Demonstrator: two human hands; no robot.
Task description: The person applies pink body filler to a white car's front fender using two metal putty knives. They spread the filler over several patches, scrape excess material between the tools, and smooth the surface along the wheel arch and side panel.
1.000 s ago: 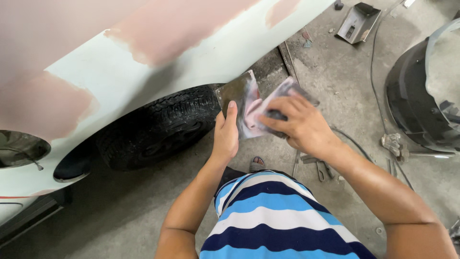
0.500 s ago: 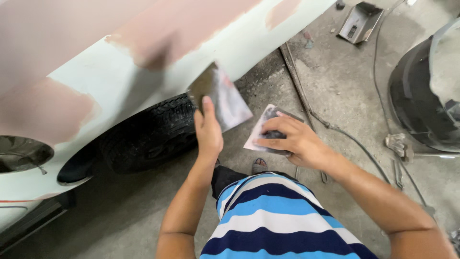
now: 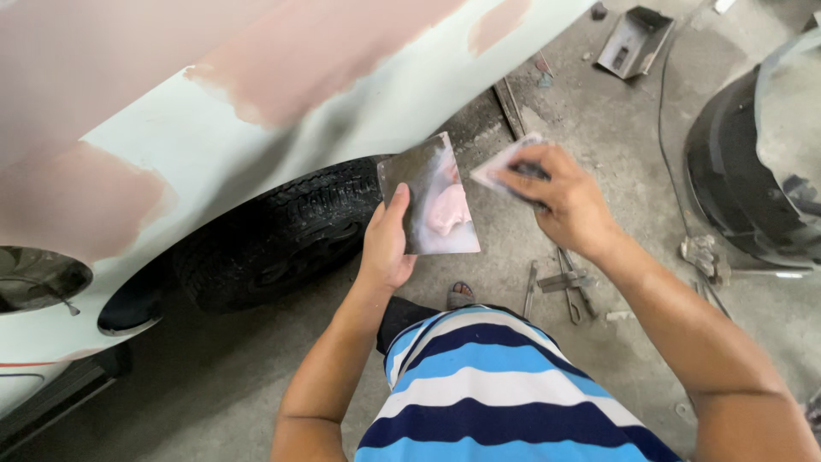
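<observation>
Showing a car body repair seen from the head view: a flat metal mixing plate point(image 3: 430, 195) is held upright in the left hand point(image 3: 386, 244), whose grip is closed on the plate's lower left edge, thumb laid across its face. A lump of pink body filler point(image 3: 447, 210) sits on the right half of the plate, just above its lower edge. A small spreader point(image 3: 505, 164), pale and smeared with pink, is pinched flat in the closed grip of the right hand point(image 3: 566, 198), just beside the plate's upper right corner but apart from it. Both tools are held in front of the pale car panel point(image 3: 256, 145), which is already patched with dull pink filler, and above the black tyre point(image 3: 282, 231). Loose metal tools point(image 3: 560, 282) are seen on the concrete floor point(image 3: 599, 359) below the right wrist, and a dark fender part point(image 3: 744, 171) stands at the right.

Several risks are judged likely. Because the plate is tilted steeply, the filler may slide off and be lost on the tyre or floor. The plate is held by one edge only, so a firm scrape by the spreader could twist it out of the grip. If the filler is left unworked, it may harden before it is spread.
</observation>
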